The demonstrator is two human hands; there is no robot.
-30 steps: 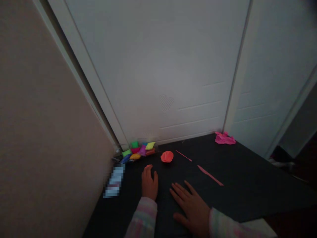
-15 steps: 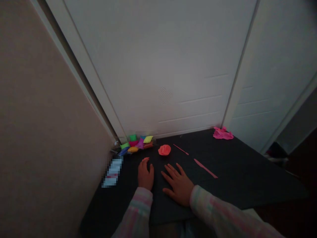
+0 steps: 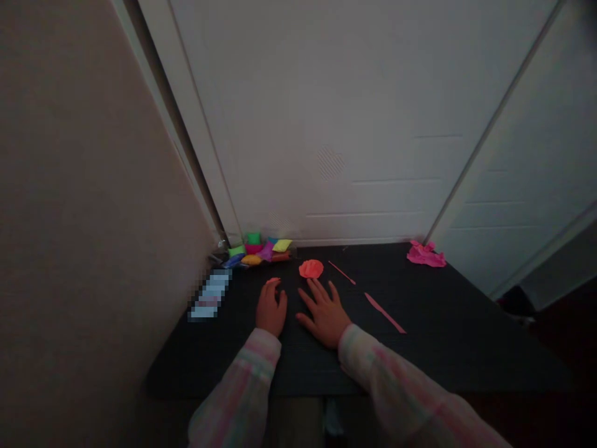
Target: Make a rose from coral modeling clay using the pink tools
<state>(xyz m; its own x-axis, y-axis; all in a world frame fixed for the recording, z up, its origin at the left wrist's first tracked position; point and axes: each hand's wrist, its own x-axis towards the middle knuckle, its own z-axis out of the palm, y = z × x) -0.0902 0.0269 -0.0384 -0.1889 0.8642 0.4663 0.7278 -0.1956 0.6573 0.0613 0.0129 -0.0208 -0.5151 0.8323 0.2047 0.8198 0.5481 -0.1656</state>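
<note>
A ruffled coral lump of what looks like modelling clay sits near the middle of the dark table. My right hand lies palm down just in front of it, fingers spread, its fingertips close to the lump's near edge. To the left, my left hand has its fingers bent over a small coral piece of clay. Only a sliver of that piece shows past the fingertips. Right of the lump lie a thin pink stick tool and a longer pink plastic knife.
Several colourful clay packets lie in clear wrapping at the back left. A blurred pale slip is on the table's left side. Crumpled pink material rests at the back right corner. White panels rise behind the table.
The camera view has shifted and levelled. My right hand has moved forward and slightly left, closer to the coral lump. My left hand stays at the small coral piece.
</note>
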